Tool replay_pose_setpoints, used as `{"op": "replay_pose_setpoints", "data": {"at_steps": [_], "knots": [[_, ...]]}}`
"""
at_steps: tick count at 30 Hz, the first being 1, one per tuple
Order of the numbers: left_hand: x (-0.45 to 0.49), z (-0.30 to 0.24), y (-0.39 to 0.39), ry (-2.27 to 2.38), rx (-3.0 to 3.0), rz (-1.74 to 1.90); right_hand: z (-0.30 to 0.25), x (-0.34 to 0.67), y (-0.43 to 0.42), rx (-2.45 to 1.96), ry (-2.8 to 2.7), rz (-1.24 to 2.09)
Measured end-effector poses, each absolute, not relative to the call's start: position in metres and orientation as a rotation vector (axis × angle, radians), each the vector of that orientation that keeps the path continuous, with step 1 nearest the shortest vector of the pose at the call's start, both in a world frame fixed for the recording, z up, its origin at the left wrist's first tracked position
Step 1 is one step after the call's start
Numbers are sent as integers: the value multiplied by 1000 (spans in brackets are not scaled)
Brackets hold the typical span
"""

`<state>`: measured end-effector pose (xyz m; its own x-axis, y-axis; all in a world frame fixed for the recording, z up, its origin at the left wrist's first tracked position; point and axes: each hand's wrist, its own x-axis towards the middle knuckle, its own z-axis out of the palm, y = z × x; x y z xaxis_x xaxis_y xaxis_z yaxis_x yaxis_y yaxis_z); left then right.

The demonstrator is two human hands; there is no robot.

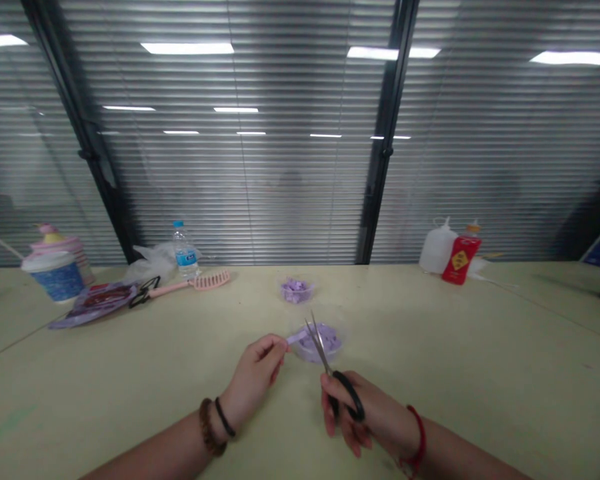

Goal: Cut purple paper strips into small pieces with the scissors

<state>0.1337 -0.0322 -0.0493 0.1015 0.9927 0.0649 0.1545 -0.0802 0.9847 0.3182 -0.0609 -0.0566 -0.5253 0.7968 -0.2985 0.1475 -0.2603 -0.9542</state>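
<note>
My left hand (257, 381) pinches a thin purple strip (296, 337) and holds it out to the right over a clear dish (341, 335) of purple pieces. My right hand (360, 412) grips black-handled scissors (330, 370), their silver blades slightly apart and pointing up at the strip's end. A second small clear dish (297, 291) with purple pieces sits farther back on the pale table (480, 373). Dark bracelets ring my left wrist, and a red cord circles my right.
At the back left lie a pink comb (200, 283), a water bottle (185, 251), a clear bag (147, 265), a purple packet (94, 303) and two cups (57, 267). A white jug (437, 248) and red bottle (461, 256) stand back right. Blinds close the far side.
</note>
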Motion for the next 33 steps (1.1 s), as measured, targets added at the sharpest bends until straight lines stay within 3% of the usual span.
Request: {"op": "replay_pose_setpoints", "data": {"at_steps": [17, 27, 33], "knots": [[137, -48, -38, 1202, 1551, 992, -52, 317, -62, -1225, -1662, 1838], [132, -53, -30, 1262, 1490, 1059, -57, 320, -58, -1216, -1470, 1745], [132, -53, -31, 1272, 1468, 1108, -55, 320, -59, -1173, -1533, 1867]]}}
